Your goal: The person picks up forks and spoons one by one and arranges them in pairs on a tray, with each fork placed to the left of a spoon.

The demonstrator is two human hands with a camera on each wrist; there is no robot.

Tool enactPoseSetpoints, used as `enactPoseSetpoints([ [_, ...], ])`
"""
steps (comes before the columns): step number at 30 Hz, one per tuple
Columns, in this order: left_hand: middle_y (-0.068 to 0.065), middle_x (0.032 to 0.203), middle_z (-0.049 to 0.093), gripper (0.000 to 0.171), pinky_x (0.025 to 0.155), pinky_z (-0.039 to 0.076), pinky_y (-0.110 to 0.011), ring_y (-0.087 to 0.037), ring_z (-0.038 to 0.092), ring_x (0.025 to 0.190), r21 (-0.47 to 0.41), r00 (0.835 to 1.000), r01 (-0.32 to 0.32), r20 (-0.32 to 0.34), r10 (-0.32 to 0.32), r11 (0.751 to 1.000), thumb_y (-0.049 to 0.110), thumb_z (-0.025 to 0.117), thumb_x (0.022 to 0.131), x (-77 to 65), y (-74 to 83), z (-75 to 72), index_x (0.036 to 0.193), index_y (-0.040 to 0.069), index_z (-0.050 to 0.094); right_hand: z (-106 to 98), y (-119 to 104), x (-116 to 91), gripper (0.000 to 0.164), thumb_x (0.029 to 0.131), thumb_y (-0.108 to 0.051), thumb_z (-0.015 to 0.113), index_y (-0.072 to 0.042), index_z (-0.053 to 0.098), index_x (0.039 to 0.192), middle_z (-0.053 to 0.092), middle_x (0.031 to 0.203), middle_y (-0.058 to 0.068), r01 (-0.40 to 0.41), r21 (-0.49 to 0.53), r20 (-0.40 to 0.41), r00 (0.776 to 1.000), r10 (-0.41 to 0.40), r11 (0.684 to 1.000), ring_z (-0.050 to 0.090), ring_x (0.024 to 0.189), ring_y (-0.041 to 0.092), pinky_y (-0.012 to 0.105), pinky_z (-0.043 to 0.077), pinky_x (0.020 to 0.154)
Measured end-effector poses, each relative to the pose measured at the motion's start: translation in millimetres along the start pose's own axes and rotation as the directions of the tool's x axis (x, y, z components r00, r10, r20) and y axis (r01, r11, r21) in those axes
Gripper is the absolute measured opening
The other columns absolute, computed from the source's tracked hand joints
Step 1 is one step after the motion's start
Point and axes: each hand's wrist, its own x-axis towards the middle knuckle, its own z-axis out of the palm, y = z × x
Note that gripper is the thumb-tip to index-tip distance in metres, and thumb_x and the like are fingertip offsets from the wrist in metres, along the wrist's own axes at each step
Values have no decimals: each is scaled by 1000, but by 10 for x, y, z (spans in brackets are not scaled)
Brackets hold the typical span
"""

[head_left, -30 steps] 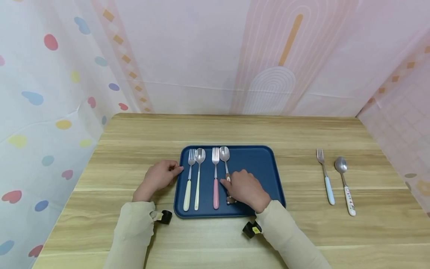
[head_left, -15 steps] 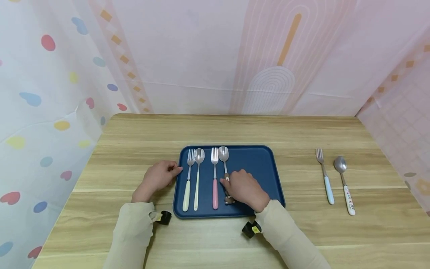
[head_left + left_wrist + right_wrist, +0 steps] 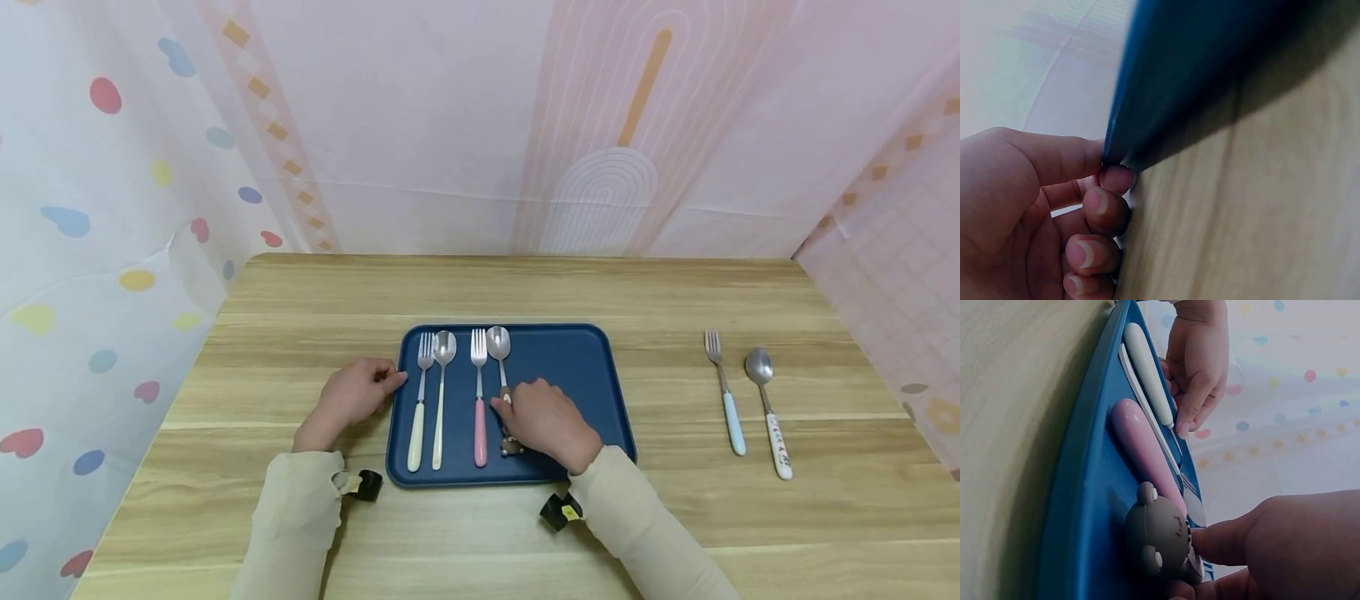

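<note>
A dark blue tray (image 3: 570, 358) lies on the table. My left hand (image 3: 356, 392) pinches its left rim, the thumb on top and the index finger beneath in the left wrist view. My right hand (image 3: 547, 421) holds a spoon (image 3: 498, 342) by its brown bear-shaped handle, between thumb and fingers; the bear's head (image 3: 1160, 534) shows in the right wrist view. The spoon lies on the tray just right of a pink-handled fork (image 3: 480, 425). Further left in the tray are a cream-handled fork (image 3: 417, 433) and a slim cream-handled spoon (image 3: 439, 417), side by side.
To the right of the tray, a light-blue-handled fork (image 3: 732, 421) and a spoon with a white patterned handle (image 3: 777, 442) lie on the wooden table (image 3: 667, 517). A patterned curtain (image 3: 420, 125) hangs behind the table and along its sides.
</note>
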Motion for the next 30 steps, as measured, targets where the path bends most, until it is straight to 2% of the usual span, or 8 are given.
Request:
enactPoseSetpoints([
  [8,1,51,49,34,52,33,-31,-18,45,51,-1,1000,2,-4,-2,1000,31,49,95,-3,-5,-12,66,14,52,-30,-1,10,47,94,-42,47,-14,54,57,44,51,3,-27,-11,37,999,28,1000,48,43,16,26,35,39],
  [15,1,51,49,34,51,34,-31,-18,46,50,-11,1000,9,0,-9,1000,31,50,94,-8,10,0,66,13,52,-114,89,-115,53,93,-45,48,-14,50,50,38,48,1,-61,-22,-4,998,61,998,44,42,18,26,28,40],
  [20,1,51,49,34,51,34,-31,-18,46,50,1,1000,14,-4,-14,1000,30,50,94,-10,9,8,65,13,52,-237,305,-246,44,93,-40,51,-15,52,57,41,50,1,-32,-6,-51,998,32,999,45,43,16,26,32,42],
  [24,1,51,49,34,51,34,-31,-18,46,50,4,1000,12,-3,-12,1000,31,49,95,-8,8,-8,66,13,52,-363,507,-326,37,93,-35,52,-14,53,63,44,52,1,21,-2,-75,997,-21,1000,44,46,14,27,35,46],
  [27,1,51,49,34,51,34,-31,-18,45,50,9,1000,8,-8,-8,1000,31,49,95,-2,4,-27,66,13,52,-464,640,-362,36,95,-32,50,-13,51,64,43,52,0,50,10,-99,994,-49,999,42,45,14,27,35,46],
  [30,1,51,49,34,51,34,-31,-18,45,50,13,1000,0,-15,1,1000,31,49,95,9,0,-33,65,13,52,-586,789,-383,37,96,-32,48,-11,50,65,41,52,0,41,23,-117,992,-38,999,40,44,14,28,34,45],
])
